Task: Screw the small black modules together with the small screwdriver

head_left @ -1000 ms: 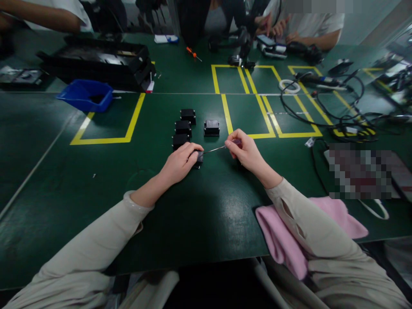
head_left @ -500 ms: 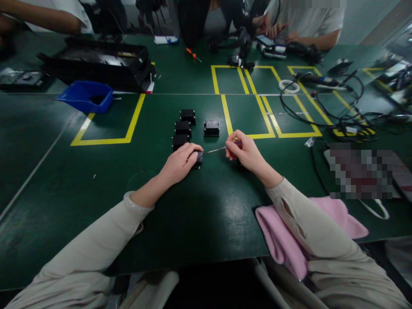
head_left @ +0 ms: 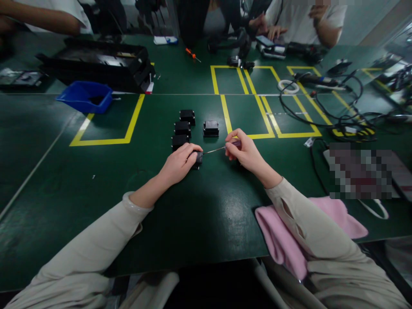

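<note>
Left hand gripped the small black boxy block, presumably bracing it! Right hand pinched a dark-handled, thin metal-shafted screwdriver, levelled towards it.

Assembly workshop around me, evidenced by my green workbench, yellow tape outlines, stacked black trays, orange screwdriver, co-workers opposite

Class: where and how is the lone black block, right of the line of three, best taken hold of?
Probably by its long front and back sides, coming from above: the lone block has its top uncovered, and small bright fittings stick out at its left and right ends. The gap to the line of blocks leaves room. Its back side is hidden.
</note>
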`<state>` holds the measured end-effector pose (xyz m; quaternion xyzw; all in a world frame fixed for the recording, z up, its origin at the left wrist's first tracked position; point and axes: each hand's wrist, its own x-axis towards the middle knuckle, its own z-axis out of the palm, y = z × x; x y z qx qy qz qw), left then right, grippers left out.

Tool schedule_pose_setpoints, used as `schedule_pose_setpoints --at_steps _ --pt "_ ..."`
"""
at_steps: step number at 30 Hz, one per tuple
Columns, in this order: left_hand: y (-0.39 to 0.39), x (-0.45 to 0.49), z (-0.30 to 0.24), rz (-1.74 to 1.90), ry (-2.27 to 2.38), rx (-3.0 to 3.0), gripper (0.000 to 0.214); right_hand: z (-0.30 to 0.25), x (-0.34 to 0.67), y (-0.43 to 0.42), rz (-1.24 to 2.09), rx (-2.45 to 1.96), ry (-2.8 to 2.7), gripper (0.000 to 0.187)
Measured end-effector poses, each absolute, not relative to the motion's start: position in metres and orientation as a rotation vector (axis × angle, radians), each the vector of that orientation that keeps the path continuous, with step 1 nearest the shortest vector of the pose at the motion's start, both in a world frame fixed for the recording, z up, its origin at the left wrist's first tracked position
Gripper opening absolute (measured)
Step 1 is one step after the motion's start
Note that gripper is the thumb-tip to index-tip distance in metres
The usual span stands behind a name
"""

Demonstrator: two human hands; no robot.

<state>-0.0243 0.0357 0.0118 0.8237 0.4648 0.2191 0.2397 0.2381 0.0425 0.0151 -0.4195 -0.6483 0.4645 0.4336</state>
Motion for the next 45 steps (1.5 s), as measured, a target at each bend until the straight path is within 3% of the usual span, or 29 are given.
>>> schedule_pose_setpoints --at_steps 24,36,45 --pt "0.0349 -0.0233 0.0141 0.584 1.275 2.257 0.035 0.01 0.236 0.0417 1.054 -1.079 -1.62 0.023" --pt "0.0385 -0.0257 0.0122 0.611 1.189 2.3 0.032 0.0139 0.2367 0.0432 1.081 -1.074 -1.622 0.033" --pt "0.0394 -0.0271 0.0099 0.638 1.158 2.347 0.037 0.0066 0.2366 0.0442 1.059 -1.015 -1.603 0.021"
